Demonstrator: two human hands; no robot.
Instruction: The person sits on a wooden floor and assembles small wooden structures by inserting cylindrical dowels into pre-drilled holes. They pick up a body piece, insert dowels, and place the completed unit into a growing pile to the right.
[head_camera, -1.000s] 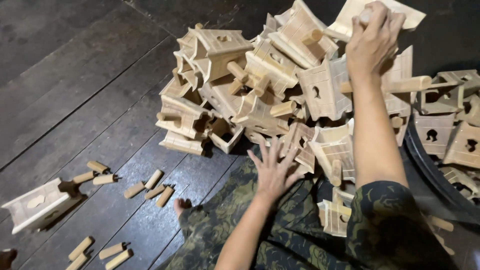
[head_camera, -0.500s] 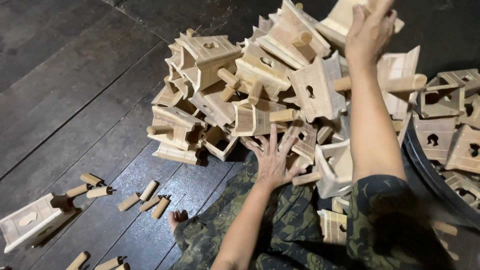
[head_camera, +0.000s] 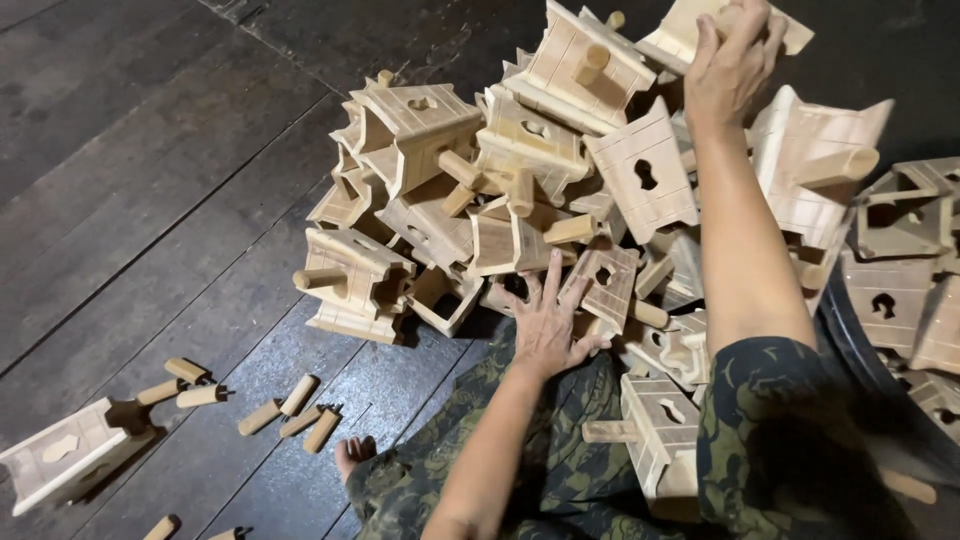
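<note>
Right hand risen, gripping topmost block (pile's far edge)

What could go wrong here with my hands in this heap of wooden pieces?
The heap is loosely stacked, so lifting the top piece with your right hand could send others sliding onto your left hand or bare toes. Protruding pegs might jab your fingers.

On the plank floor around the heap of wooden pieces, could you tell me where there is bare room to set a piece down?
Bare planks lie left of the heap, above the loose pegs. A smaller strip runs between the pegs and the camouflage-clad knee. It is crowded under the left hand, around the right hand, and along the dark tub rim.
</note>
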